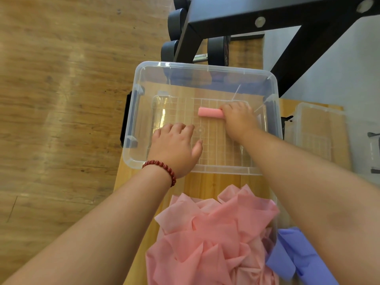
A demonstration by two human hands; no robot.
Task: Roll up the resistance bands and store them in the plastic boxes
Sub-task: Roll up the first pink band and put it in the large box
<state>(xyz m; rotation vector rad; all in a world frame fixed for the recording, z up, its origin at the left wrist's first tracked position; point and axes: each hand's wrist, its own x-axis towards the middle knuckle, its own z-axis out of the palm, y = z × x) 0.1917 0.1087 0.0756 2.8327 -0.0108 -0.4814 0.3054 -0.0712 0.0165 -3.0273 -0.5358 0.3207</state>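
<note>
Red marks on the dumbbell, far past the hands, are too blurry to read.

The right hand is down inside the clear box. Its fingers curl around one end of a pink roll. That end is hidden in the hand, and the rest sticks out to the hand's left. The roll lies flat, low in the box, but I cannot tell if it touches the bottom.

The left hand is near the right hand, on its left and closer to the person. It reaches over the near wall of the box. Its fingers are loose and a little spread, and it holds nothing. I cannot tell if the fingertips touch the bottom. A red bead bracelet sits on its wrist.

Behind both hands, between the arms, is a messy heap of pink bands. The bottom of the picture cuts it off. Purple bands lie beside the heap, partly under the right arm.

To the right of the right hand is another clear box, partly hidden by the arm. Past the hands a black frame hides part of the dumbbell.

Everything rests on a wooden table.
</note>
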